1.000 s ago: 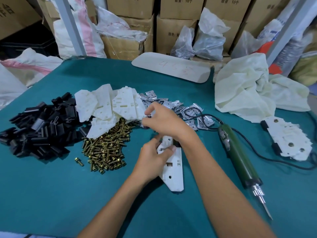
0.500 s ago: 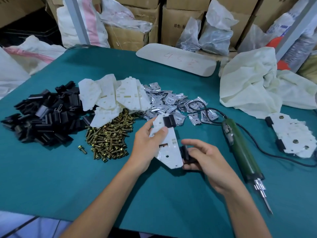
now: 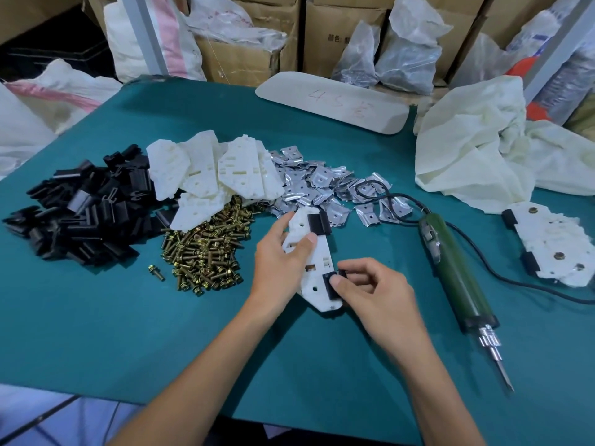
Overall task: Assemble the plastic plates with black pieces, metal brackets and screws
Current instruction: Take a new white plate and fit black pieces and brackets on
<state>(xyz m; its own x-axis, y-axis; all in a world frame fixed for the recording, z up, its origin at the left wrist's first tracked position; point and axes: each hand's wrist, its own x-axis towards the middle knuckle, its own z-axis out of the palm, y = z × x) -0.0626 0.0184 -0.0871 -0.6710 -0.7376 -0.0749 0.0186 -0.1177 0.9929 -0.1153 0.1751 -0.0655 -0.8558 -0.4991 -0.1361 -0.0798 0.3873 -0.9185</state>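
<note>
Teal-covered counter (image 3: 96,317), contents as I log them from my remote station.

Item 1, work in hand: one white plastic plate (image 3: 322,255), held just above the counter at centre, near the screws. One black piece (image 3: 318,223) is seated on its far edge. A second black piece (image 3: 328,284) sits at the near right edge. I judge it is being pressed home, and I cannot confirm it is seated. No bracket or screw shows on this plate.

Item 2, left hand (image 3: 277,262): closed on the plate's left edge, thumb laid across its face, fingers behind it and hidden from me.

Item 3, right hand (image 3: 376,291): curled, thumb and forefinger pinching the second black piece against the plate.

Item 4, finished goods: a small stack of assembled plates (image 3: 547,243) at the counter's right edge, with black pieces and screw heads showing.

Item 5, stock remaining:
- heap of black pieces (image 3: 87,207), far left
- loose plates (image 3: 212,175), beside the heap
- brass-coloured screws (image 3: 209,249), piled in front of the plates, with one stray screw (image 3: 156,272) just to their left
- metal brackets (image 3: 315,188), spread behind the held plate

Item 6, electric screwdriver (image 3: 454,268): lying untouched to the right of the right hand.

Assessment: I judge this unit to be at an early stage, with brackets and screws yet to be fitted. The stock suggests many more units are to come.
</note>
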